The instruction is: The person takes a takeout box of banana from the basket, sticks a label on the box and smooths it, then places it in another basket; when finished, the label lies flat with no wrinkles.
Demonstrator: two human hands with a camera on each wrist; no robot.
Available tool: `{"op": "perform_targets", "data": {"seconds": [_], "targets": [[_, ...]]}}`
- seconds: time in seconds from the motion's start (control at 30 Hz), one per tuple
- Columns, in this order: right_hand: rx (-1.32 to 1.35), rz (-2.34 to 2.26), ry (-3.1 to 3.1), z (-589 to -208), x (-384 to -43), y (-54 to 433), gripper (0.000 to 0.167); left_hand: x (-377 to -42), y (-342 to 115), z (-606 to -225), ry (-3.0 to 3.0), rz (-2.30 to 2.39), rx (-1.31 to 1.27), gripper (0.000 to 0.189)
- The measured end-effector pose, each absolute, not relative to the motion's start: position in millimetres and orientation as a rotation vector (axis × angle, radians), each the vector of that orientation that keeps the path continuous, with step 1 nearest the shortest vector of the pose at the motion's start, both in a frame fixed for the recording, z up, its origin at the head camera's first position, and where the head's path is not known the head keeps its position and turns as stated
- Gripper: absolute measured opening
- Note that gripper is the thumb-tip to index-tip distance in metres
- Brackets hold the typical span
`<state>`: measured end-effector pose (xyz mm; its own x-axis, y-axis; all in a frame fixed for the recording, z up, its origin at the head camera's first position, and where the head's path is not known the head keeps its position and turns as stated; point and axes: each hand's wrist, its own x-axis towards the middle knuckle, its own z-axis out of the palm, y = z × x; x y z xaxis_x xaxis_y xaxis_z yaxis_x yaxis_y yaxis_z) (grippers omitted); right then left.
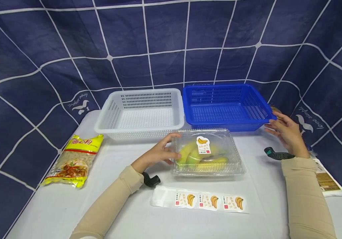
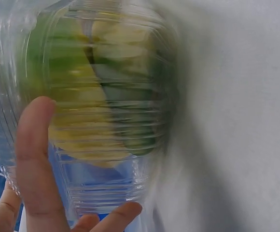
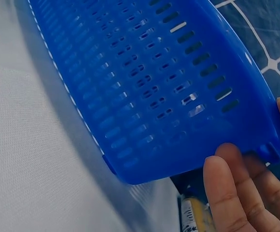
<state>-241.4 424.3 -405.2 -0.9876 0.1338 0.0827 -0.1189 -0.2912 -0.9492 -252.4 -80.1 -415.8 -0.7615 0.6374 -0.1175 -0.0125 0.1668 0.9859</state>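
Observation:
My left hand (image 1: 158,153) is at the left end of a clear plastic clamshell box (image 1: 236,167), with relaxed fingers touching its side and upper edge. Inside the box lie yellow-green bananas (image 1: 193,156). A white label with a banana picture (image 1: 203,145) is stuck on the lid. In the left wrist view, the thumb (image 2: 36,159) lies against the ribbed wall. My right hand (image 1: 287,132) grips the front right corner of a blue plastic basket (image 1: 230,126), one finger at the rim and others below it in the right wrist view.
A white basket (image 1: 141,134) stands beside the blue one. In front of the box lies a strip of banana labels (image 1: 208,200). A macaroni bag (image 1: 72,161) is at left. Another package (image 1: 327,181) lies beyond my right forearm. A dark checked cloth (image 1: 168,39) hangs behind.

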Motion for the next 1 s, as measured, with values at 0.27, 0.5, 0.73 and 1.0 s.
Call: {"op": "perform_targets", "data": {"seconds": [0.27, 0.5, 0.73, 1.0], "targets": [[-0.013, 2.419, -1.748, -405, -241, 423, 0.031, -250, -81, -412, 1.895, 1.680, 0.572, 0.072], [0.022, 2.435, -1.729, -406, -240, 424, 0.031, -248, -83, -405, 1.873, 1.675, 0.570, 0.070], [0.017, 2.505, -1.650, -408, -239, 425, 0.033, -241, -84, -392, 1.867, 1.664, 0.592, 0.068], [-0.026, 2.469, -1.709, -406, -242, 424, 0.033, -235, -86, -372, 1.873, 1.645, 0.616, 0.070]]}}
